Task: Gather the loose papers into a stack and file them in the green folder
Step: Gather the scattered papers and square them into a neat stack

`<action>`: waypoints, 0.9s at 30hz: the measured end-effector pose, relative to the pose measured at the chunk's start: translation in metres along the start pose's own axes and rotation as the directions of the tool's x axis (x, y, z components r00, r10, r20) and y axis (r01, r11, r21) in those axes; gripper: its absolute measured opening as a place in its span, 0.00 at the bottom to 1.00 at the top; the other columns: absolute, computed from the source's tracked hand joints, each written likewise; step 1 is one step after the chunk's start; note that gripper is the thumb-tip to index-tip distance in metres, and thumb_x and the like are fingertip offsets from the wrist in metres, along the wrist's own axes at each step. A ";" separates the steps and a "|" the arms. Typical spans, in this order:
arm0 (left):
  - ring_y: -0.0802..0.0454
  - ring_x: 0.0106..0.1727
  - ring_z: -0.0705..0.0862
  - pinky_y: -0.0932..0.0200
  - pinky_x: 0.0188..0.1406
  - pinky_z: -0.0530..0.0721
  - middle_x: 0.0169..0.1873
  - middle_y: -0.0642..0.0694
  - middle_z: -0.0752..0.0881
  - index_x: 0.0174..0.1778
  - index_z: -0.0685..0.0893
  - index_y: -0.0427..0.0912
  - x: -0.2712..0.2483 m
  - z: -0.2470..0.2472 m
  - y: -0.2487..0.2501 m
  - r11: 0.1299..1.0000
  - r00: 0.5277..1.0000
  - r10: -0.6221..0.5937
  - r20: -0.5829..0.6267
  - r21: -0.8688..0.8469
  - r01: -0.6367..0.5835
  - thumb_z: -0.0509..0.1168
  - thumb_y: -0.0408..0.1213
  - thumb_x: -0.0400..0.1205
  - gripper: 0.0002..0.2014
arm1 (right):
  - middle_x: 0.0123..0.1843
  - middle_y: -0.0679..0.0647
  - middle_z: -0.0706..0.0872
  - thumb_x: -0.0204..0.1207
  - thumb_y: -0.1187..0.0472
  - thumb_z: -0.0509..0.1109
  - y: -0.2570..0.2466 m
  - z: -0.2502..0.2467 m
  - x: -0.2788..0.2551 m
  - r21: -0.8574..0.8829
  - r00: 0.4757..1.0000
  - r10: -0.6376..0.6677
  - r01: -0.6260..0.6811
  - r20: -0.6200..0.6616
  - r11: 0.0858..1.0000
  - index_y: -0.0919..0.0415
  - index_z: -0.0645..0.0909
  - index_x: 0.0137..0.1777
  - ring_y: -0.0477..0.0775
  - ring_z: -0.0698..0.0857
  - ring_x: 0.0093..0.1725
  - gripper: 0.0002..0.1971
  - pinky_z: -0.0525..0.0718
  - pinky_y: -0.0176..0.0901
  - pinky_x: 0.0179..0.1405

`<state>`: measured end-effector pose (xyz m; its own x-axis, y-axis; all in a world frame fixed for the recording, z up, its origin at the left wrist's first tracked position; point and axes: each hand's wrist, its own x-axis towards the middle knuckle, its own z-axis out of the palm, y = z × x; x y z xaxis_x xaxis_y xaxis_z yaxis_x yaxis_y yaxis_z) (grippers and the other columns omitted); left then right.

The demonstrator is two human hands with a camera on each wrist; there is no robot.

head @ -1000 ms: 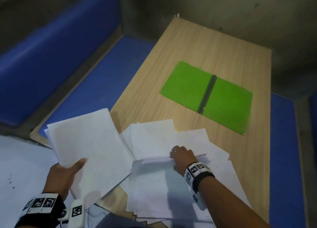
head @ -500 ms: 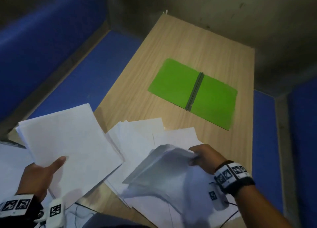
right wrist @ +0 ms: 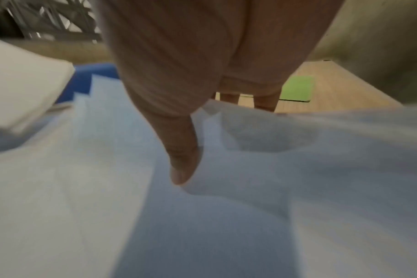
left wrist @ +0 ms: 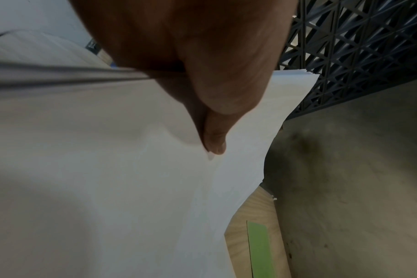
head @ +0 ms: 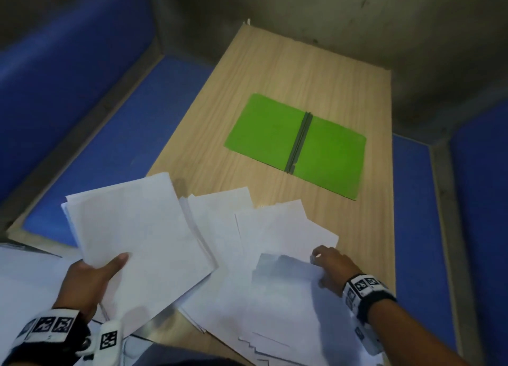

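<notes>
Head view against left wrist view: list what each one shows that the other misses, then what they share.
Only the head view shows the right hand on the loose papers spread over the table, the whole open green folder, and the blue seats.

Only the left wrist view shows a dark lattice panel behind the hand.

Both show the left hand gripping a stack of papers, thumb on top, with some green folder and wooden table beyond.

right hand (right wrist: 202, 75) blurred in wrist view; loose papers (head: 288, 324) cut off at 6 o'clock edge.
</notes>
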<state>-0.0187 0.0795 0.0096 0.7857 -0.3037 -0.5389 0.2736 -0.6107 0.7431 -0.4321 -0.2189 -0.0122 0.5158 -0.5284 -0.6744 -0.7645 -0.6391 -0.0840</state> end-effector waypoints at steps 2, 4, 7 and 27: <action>0.38 0.47 0.87 0.46 0.54 0.82 0.45 0.35 0.89 0.58 0.87 0.27 -0.001 0.006 -0.001 1.000 1.000 0.013 0.008 0.022 -0.013 0.80 0.38 0.75 0.22 | 0.71 0.48 0.72 0.70 0.62 0.68 -0.005 0.010 0.003 -0.116 0.999 -0.029 0.023 -0.046 0.993 0.53 0.78 0.64 0.56 0.76 0.67 0.21 0.78 0.48 0.57; 0.39 0.45 0.87 0.47 0.50 0.82 0.43 0.35 0.89 0.56 0.87 0.28 -0.004 0.012 -0.001 1.000 1.000 0.011 0.019 0.021 -0.011 0.80 0.40 0.74 0.22 | 0.67 0.51 0.74 0.72 0.64 0.63 -0.012 0.017 0.005 -0.162 0.999 -0.019 0.013 -0.038 0.987 0.53 0.76 0.63 0.58 0.78 0.64 0.19 0.74 0.50 0.56; 0.39 0.45 0.87 0.47 0.47 0.83 0.43 0.36 0.90 0.53 0.86 0.33 -0.006 0.019 0.000 0.998 0.999 0.038 0.038 0.047 -0.040 0.81 0.42 0.73 0.19 | 0.61 0.53 0.82 0.72 0.66 0.61 -0.017 0.019 0.004 -0.139 1.000 0.009 -0.008 0.010 0.990 0.51 0.69 0.66 0.59 0.82 0.60 0.22 0.69 0.53 0.60; 0.42 0.54 0.92 0.46 0.57 0.87 0.51 0.42 0.94 0.58 0.89 0.38 -0.041 0.117 0.057 0.977 0.894 0.205 0.400 -0.131 -0.165 0.76 0.31 0.77 0.13 | 0.52 0.49 0.90 0.69 0.74 0.76 -0.028 -0.078 -0.095 0.930 0.882 0.304 0.311 -0.359 0.195 0.60 0.83 0.60 0.40 0.90 0.50 0.19 0.87 0.30 0.44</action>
<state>-0.1000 -0.0282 0.0275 0.5364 -0.6887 -0.4879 0.2100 -0.4509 0.8675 -0.4294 -0.1948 0.1117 0.3612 -0.8613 -0.3573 -0.3481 0.2309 -0.9086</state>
